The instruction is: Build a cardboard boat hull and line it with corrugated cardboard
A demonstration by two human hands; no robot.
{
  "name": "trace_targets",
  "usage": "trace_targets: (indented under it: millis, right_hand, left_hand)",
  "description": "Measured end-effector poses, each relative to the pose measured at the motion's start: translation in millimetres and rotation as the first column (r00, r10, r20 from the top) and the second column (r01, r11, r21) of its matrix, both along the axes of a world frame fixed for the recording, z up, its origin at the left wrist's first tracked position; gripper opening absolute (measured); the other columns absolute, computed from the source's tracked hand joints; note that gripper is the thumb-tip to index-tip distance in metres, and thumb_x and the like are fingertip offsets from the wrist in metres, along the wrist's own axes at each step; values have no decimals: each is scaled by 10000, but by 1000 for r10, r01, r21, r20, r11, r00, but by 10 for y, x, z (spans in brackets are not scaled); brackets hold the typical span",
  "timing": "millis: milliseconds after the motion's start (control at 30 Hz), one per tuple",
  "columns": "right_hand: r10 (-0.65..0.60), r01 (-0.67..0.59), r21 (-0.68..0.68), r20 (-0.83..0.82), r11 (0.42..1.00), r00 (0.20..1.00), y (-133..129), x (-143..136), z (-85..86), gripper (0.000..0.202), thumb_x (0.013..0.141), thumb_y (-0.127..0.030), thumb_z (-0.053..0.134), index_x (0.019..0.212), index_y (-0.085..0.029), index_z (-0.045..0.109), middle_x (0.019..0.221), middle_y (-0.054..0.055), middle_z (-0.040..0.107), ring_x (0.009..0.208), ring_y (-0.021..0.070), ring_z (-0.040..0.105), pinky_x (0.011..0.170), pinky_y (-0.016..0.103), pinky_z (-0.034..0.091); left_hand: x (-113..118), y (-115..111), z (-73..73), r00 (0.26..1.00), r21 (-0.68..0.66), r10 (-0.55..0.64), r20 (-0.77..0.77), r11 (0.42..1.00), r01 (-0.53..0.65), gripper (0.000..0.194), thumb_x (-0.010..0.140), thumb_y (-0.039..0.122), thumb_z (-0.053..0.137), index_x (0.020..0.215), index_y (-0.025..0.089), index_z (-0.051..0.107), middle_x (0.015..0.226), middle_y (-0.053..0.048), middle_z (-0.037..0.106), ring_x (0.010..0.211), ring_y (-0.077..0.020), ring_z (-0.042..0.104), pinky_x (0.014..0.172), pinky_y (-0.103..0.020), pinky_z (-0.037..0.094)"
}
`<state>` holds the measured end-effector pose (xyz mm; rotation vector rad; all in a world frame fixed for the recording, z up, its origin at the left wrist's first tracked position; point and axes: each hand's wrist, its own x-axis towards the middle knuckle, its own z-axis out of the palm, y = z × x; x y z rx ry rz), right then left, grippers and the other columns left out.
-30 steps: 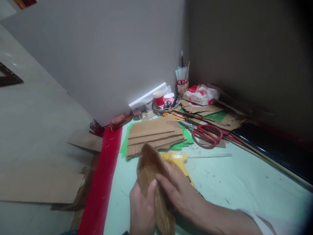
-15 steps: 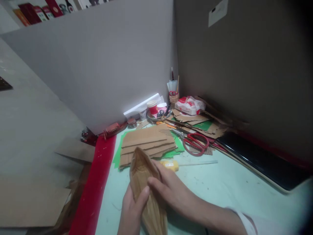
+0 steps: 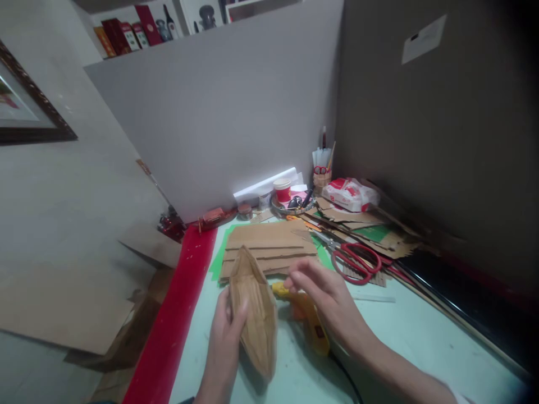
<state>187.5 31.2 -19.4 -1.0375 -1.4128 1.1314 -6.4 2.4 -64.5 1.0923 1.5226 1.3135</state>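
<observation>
A boat-shaped cardboard piece (image 3: 253,303) with pointed ends and raised sides is tilted above the table. My left hand (image 3: 227,331) grips it along its left side, the thumb over the near edge. My right hand (image 3: 324,292) is off the boat, to its right, its fingers loosely bent and apart with nothing visible in them. Just below that hand lies a yellow glue gun (image 3: 314,325) with a black cord, partly covered by the hand. Its nozzle end points toward the boat.
Cardboard sheets (image 3: 269,238) lie on green paper behind the boat. Red-handled scissors (image 3: 357,264) and a clear glue stick (image 3: 377,299) lie to the right. Farther back stand a red paper cup (image 3: 282,192) and a pen holder (image 3: 322,180). A black glossy object (image 3: 458,303) edges the right side.
My right hand has let go of the cardboard boat and moved right, over the glue gun. My left hand keeps hold of the boat. The camera view has shifted left and up.
</observation>
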Motion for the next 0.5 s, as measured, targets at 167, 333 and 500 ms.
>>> trace_targets:
  millis: [167, 333, 500]
  right_hand:
    - [-50, 49, 19, 54, 999, 997, 73, 49, -10, 254, 951, -405, 497, 818, -201, 571, 668, -19, 606, 625, 145, 584, 620, 254, 465]
    - [-79, 74, 47, 110, 996, 991, 144, 85, -94, 245, 982, -403, 461, 849, -215, 547, 623, -47, 584, 575, 139, 577, 613, 255, 444]
    - [-93, 76, 110, 162, 991, 982, 146, 108, -132, 253, 998, -383, 437, 846, -215, 548, 669, -32, 636, 528, 127, 567, 549, 239, 442]
  left_hand:
    - [-96, 13, -16, 988, -46, -54, -142, 998, 48, 642, 828, 549, 603, 1316, 171, 424, 1051, -119, 687, 967, -304, 677, 866, -425, 504]
    - [-152, -14, 5, 956, -60, -62, -286, 997, 46, 622, 841, 506, 580, 1334, 157, 429, 1090, -129, 651, 805, -248, 649, 766, -410, 521]
    - [-234, -32, 24, 918, -7, 5, -397, 1000, -9, 551, 824, 475, 592, 1267, 153, 535, 1082, -137, 634, 778, -248, 620, 716, -409, 513]
